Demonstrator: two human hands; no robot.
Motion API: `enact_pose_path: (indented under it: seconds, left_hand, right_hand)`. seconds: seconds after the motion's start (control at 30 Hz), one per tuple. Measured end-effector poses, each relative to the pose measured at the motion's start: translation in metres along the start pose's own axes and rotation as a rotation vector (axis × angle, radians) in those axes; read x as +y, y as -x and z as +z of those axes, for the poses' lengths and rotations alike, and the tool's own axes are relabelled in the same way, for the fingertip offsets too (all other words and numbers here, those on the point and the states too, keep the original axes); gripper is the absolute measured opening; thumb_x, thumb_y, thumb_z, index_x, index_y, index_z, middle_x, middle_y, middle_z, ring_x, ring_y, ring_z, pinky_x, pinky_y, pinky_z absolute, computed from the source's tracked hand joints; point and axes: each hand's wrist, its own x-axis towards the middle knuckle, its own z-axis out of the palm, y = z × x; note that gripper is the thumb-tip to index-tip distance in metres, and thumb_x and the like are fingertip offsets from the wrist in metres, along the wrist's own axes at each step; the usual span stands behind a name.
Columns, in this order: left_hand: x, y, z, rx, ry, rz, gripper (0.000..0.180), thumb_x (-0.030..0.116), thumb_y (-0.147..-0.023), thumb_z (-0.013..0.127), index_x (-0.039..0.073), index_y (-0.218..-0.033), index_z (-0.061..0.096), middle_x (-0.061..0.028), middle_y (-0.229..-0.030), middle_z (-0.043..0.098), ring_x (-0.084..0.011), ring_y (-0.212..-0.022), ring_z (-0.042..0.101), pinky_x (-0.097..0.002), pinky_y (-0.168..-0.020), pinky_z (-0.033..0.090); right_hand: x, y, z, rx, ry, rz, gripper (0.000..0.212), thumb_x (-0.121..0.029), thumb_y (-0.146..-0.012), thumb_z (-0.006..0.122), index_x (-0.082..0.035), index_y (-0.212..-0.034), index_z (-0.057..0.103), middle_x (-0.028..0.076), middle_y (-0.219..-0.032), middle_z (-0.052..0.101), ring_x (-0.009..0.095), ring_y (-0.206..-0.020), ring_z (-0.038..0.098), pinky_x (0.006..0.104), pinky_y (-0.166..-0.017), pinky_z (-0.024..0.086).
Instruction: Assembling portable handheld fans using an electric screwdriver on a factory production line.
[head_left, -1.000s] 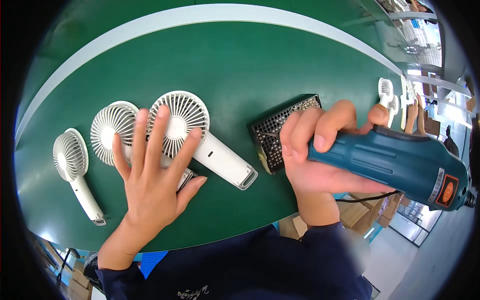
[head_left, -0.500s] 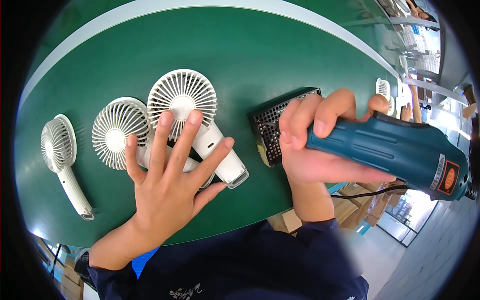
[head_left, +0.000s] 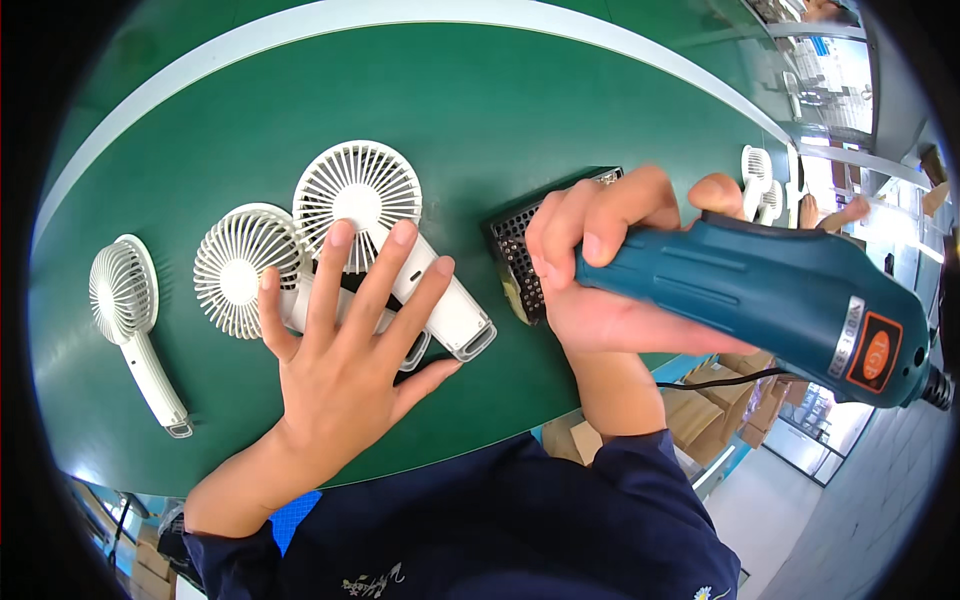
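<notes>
Wrapping the fingers (head_left: pixel 603 215) of the right hand (head_left: pixel 605 315) around a teal power driver (head_left: pixel 740 285) close to a perforated black tray (head_left: pixel 512 233), a worker (head_left: pixel 480 530) spread the open fingers of the left hand (head_left: pixel 340 380) over two white handheld fans (head_left: pixel 358 180) on the green surface (head_left: pixel 470 110), apparently to steady them.

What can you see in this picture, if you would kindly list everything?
Table: one, green, centre.
Near fans: three, white, table's left half.
Far fans: two, white, table's right end.
Tray: one, black, right of the near fans.
Small metal pieces: many, silvery, in the tray.
Power tool: one, teal, right foreground.
Cable: one, black, below the power tool.
Cardboard boxes: several, brown, beyond the table's near edge.
Another person's arm: at least one, far right.
Shirt: one, dark blue, bottom centre.
Left hand: one, spread over two near fans.
Right hand: one, gripping the power tool.
</notes>
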Motion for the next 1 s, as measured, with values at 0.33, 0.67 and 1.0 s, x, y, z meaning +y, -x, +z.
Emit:
enact_pose_path:
  seconds: [0.33,0.67,1.0]
  left_hand:
    - [0.006,-0.009,0.006,0.131,0.096,-0.036,0.07,0.048,-0.071,0.074,0.023,-0.134,0.056,-0.0045,-0.15,0.04,-0.0312,-0.142,0.029,-0.0554,-0.113,0.0]
    - [0.007,-0.01,0.011,0.157,0.099,-0.041,0.072,0.051,-0.072,0.073,0.025,-0.136,0.054,-0.0031,-0.15,0.04,-0.03,-0.141,0.03,-0.0551,-0.113,0.002]
    - [0.005,-0.01,0.016,0.215,0.1,-0.033,0.069,0.054,-0.073,0.07,0.025,-0.134,0.056,-0.0021,-0.149,0.043,-0.0292,-0.14,0.031,-0.0546,-0.113,0.002]
  right_hand:
    - [-0.034,0.011,0.034,-0.04,0.073,-0.074,0.064,-0.065,-0.091,0.049,-0.017,-0.131,0.042,0.006,-0.083,0.051,0.018,-0.048,0.047,0.0315,-0.043,0.039]
    - [-0.023,0.032,0.043,-0.085,0.065,-0.033,0.07,-0.068,-0.088,0.049,-0.019,-0.136,0.039,0.006,-0.08,0.049,0.018,-0.044,0.042,0.0324,-0.042,0.038]
    - [-0.024,0.036,0.041,-0.078,0.04,0.013,0.075,-0.071,-0.089,0.044,-0.016,-0.138,0.037,0.007,-0.081,0.048,0.02,-0.048,0.045,0.0334,-0.044,0.038]
